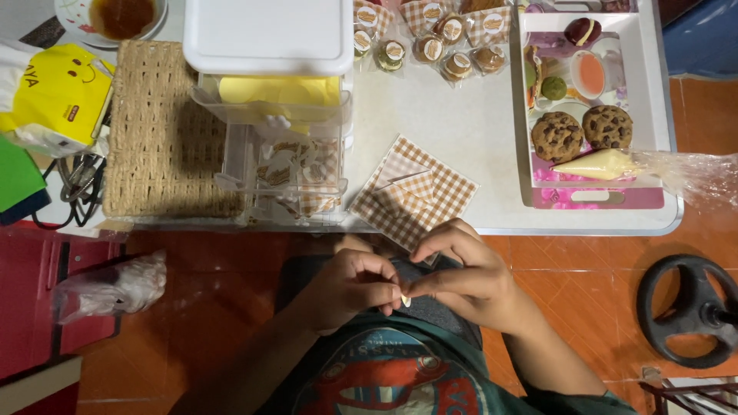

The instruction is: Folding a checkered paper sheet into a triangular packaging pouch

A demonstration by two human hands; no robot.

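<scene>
My left hand (350, 286) and my right hand (461, 270) meet over my lap, below the table edge. Together their fingertips pinch a small pale sticker (404, 300). Just above them a stack of brown-and-white checked paper bags (415, 192) lies at the front edge of the white table (461, 115). Wrapped filled cookies (430, 48) with round labels sit at the far middle of the table.
A clear plastic drawer unit (277, 115) with a white lid stands left of the bags, beside a woven mat (157, 131). A white tray (649, 100) holds two chocolate-chip cookies (582, 132) and a cream piping bag (607, 164). A black wheel-shaped object (688, 307) lies on the orange floor.
</scene>
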